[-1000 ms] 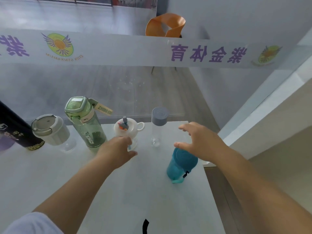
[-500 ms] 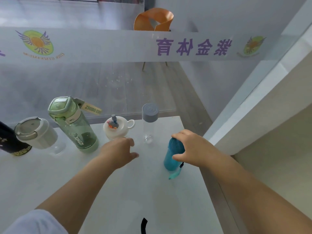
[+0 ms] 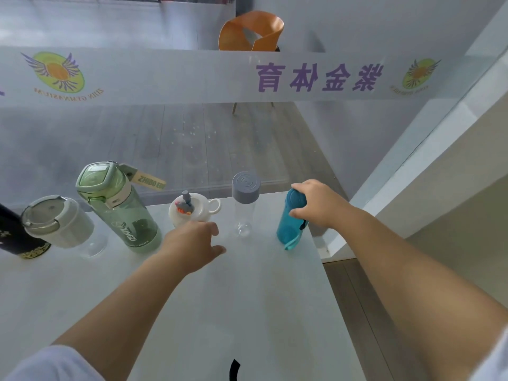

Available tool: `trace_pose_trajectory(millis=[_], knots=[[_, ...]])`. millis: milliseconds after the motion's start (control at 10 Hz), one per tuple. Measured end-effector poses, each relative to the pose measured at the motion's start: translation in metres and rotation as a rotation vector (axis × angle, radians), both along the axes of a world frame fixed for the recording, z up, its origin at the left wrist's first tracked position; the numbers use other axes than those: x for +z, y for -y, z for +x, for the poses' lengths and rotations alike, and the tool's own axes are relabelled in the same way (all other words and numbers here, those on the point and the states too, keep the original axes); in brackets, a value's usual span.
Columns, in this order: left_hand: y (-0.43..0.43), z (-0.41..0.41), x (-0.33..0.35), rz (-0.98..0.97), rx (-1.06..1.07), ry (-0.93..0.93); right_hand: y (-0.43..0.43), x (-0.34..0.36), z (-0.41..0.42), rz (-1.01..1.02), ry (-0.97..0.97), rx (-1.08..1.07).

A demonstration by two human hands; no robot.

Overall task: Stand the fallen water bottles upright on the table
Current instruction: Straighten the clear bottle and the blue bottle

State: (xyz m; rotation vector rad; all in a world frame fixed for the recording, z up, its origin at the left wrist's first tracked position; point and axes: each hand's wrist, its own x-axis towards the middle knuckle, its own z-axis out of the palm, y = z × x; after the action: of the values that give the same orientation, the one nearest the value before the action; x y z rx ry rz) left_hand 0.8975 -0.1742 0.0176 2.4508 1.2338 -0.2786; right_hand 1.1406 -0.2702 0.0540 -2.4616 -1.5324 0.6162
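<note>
A teal bottle [image 3: 289, 224] stands upright near the right edge of the white table [image 3: 220, 312], and my right hand [image 3: 319, 204] is shut around its cap. To its left stands a clear bottle with a grey cap [image 3: 244, 202], then a small white bottle with a figure on its lid [image 3: 189, 209]. My left hand [image 3: 192, 244] hovers just in front of the white bottle, fingers loosely curled, holding nothing. Further left stand a green bottle [image 3: 118, 207], a clear cup with a grey-white lid [image 3: 57, 221] and a black bottle [image 3: 13, 235] cut off by the frame edge.
A glass partition with a frosted band of purple characters [image 3: 316, 77] rises right behind the table. An orange chair [image 3: 251, 30] stands beyond it. The table's right edge drops to a wooden floor [image 3: 357, 312] beside a white wall ledge.
My right hand came down onto the teal bottle's cap, closed on it and shifted it toward the back right. My left hand stayed near the white bottle.
</note>
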Motion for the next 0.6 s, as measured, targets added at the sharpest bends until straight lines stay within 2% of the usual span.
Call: trace_pose_trajectory(millis=[400, 600], knots=[[-0.003, -0.002, 0.008, 0.001, 0.004, -0.006, -0.013, -0.005, 0.008, -0.024, -0.025, -0.038], [-0.005, -0.003, 0.017, 0.012, 0.023, 0.031, -0.009, 0.006, 0.009, -0.03, 0.06, -0.04]])
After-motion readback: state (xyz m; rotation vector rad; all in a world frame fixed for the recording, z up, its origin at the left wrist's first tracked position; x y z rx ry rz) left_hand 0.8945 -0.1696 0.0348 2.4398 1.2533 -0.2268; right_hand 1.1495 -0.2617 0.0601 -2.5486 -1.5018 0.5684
